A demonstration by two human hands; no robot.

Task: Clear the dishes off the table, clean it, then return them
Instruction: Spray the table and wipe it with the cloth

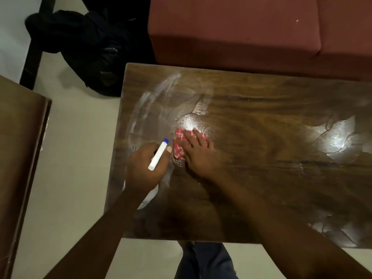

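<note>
Head view, looking down on a dark wooden table (261, 178). No dishes on the part of the top that shows, so I judge the clearing step done and the cleaning step under way; the return of the dishes is still to come.

Right hand (198, 153) lies flat, palm down, on a red-and-white checked cloth (180, 147) near the middle-left of the table. Fingers (196, 137) are spread and stretched over the cloth, pressing it to the wood instead of pinching it. Likely reason: a flat palm spreads the load and keeps the whole cloth in contact while wiping.

Left hand (144, 168) sits just left of the cloth, its fingers wrapped around a spray bottle (159, 155) with a white head and blue tip. The bottle body is mostly hidden under the hand; only a pale patch shows below the wrist. The tip points toward the far right, at the patch beside the cloth, probably so fresh spray lands just ahead of the wipe.

Surface state: whitish curved streaks (153, 97) on the far-left part of the top, which look like spray residue not yet wiped off. Shiny wet patches around the cloth and at the right of the table reflect the ceiling light.

Surroundings: red sofa (241, 33) beyond the far edge, a dark bag (86, 47) on the floor at far left, another brown piece of furniture (20, 148) at left.

Judgement: left-side streaks need passes next.
</note>
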